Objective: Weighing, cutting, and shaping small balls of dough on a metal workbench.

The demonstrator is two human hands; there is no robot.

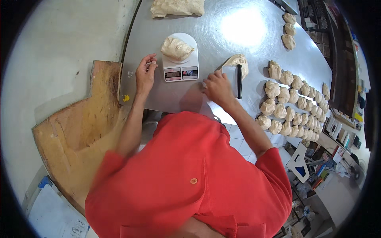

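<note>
I am viewing a broad, shiny grey metal table [210, 43] that is stretching out around a white plastic kitchen scale with a round plate [193, 62]. Well to the right of the scale, many small, rounded, pale-beige dough pieces [293, 96] are lying in long, close rows. Beyond the scale, a thick, cream-coloured dough slab [178, 7] is running out of my view. On the scale's plate, a plump, creamy-beige dough lump [176, 48] is sitting; its skin is looking smooth and slightly glossy in places, wrinkled and folded in others, with its right end narrowing to a blunt point. Just left of the scale, the bare left hand [146, 75] is bending its fingers loosely toward the thumb; I am not able to tell whether it is pinching anything. To the scale's right, the bare right hand [218, 85] is curling its fingers beside a flat scraper with a black bar handle [239, 81]; whether it is gripping the blade, I cannot tell. Behind that scraper, a flattened, curved beige dough piece [240, 60] is partly showing.
</note>
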